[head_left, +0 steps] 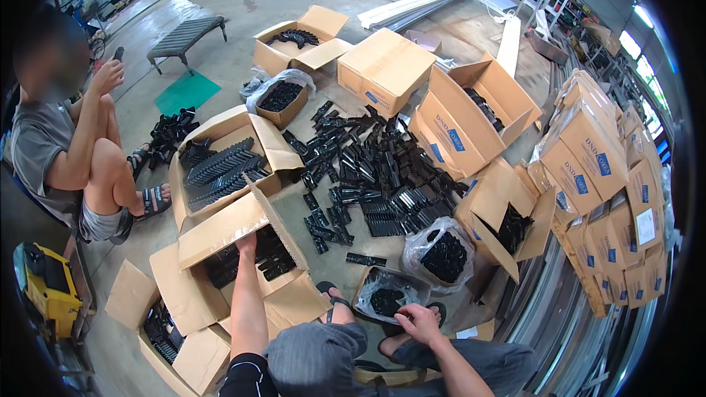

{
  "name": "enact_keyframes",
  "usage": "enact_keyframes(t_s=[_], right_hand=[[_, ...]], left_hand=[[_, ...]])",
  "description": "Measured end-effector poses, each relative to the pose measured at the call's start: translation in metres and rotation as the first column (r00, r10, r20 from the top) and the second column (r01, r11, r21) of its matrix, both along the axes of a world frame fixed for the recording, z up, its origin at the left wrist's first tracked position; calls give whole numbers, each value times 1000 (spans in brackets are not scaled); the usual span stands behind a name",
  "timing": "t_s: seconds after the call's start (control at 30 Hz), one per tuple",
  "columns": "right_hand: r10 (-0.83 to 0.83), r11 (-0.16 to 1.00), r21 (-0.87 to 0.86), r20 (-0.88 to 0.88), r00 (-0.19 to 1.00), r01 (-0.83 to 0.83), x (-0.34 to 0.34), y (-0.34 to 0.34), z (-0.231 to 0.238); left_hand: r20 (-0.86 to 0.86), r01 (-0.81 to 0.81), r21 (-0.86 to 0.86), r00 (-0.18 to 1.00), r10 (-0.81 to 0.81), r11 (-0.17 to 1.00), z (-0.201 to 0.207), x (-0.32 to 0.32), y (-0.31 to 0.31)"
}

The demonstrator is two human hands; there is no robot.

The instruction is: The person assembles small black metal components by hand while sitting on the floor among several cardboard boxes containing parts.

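Note:
My left hand [247, 245] reaches down into an open cardboard box [220, 231] holding rows of black plastic parts [273, 254]; its fingers are hidden among them. Over the near edge of a small box lined with a clear bag [412, 290], my right hand [418, 322] hangs with fingers curled together; whatever they may hold is too small to make out. Small black pieces [385, 301] lie in that bag. Just beyond it, a single black part [365, 259] rests on the floor beside a clear plastic bag [439, 254] full of black pieces.
A big heap of black parts [382, 176] covers the floor ahead. Open cartons [471, 117] and a closed carton [386, 66] surround it. Stacked cartons [588, 147] stand right, by long metal profiles [559, 323]. At left sits another person [81, 147], near a yellow machine [51, 290].

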State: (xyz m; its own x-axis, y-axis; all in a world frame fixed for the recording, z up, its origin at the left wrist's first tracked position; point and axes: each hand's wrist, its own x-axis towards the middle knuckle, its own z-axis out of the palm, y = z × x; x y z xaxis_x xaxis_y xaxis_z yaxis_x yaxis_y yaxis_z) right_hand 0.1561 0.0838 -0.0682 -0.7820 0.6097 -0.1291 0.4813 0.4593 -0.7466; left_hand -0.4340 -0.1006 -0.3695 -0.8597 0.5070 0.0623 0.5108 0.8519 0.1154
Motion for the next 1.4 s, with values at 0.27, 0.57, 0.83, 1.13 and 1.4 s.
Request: enact_keyframes(t_s=[0.27, 0.57, 0.83, 1.13, 1.4], right_hand=[[24, 999, -25, 29, 999, -24, -5, -5, -11], [52, 998, -39, 1, 999, -52, -10, -4, -1], [-61, 989, -131, 44, 997, 66, 5, -15, -8], [-98, 976, -180, 142, 985, 123, 15, -16, -28], [-100, 983, -144, 94, 991, 113, 4, -28, -13]], left_hand=[[281, -225, 274, 949, 146, 935, 82, 43, 16], [318, -166, 305, 946, 64, 938, 89, 33, 19], [310, -93, 383, 950, -33, 919, 83, 32, -6], [-7, 52, 248, 999, -52, 967, 113, 50, 28], [510, -29, 197, 857, -77, 980, 138, 61, 37]])
